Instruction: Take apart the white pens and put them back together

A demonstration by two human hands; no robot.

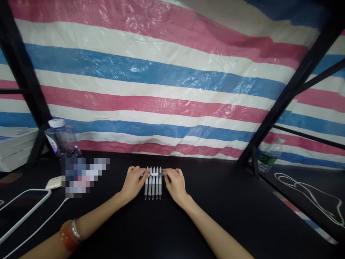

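Observation:
Several white-and-grey pens (153, 190) lie side by side on the black table, their tips toward me. Across their upper part runs another slim white pen (154, 174), held level from side to side. My left hand (134, 181) pinches its left end, fingers curled and touching the row's left edge or close to it. At the other end, the fingertips of my right hand (174, 182) are closed on the pen. Fingers cover both ends of this crosswise pen. Whether it rests on the row or hovers just above, I cannot tell.
A clear bottle (63, 138), a white case (54, 182), a phone (21, 208) and a cable (43, 225) lie left, beside a blurred patch. White boxes (16, 147) stand far left. Right, beyond a black frame (280, 97), are a green-labelled bottle (269, 156) and white cable (309, 194).

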